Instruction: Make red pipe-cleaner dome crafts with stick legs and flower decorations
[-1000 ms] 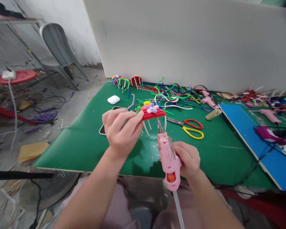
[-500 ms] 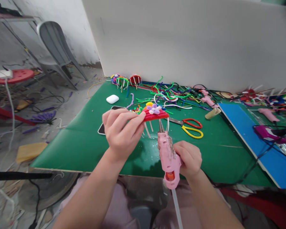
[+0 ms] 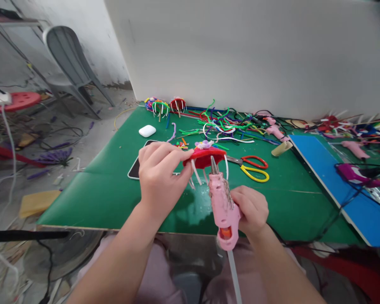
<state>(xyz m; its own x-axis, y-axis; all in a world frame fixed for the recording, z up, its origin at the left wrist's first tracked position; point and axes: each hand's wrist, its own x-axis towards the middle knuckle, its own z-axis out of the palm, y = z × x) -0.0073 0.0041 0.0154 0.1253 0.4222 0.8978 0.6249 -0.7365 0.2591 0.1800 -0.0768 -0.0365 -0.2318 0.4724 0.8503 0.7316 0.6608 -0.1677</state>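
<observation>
The one red craft has tilted down onto the nozzle of the one pink glue gun at frame centre. The left hand pinches the craft's rim, and the right hand is closed around the gun. One pair of scissors lies just to the right on the green surface.

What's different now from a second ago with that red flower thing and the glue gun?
The left hand tipped the red pipe-cleaner piece down toward the pink glue gun, whose nozzle now sits at its underside. Nothing taken or let go. The right hand still grips the gun in much the same spot; scissors unmoved.
</observation>
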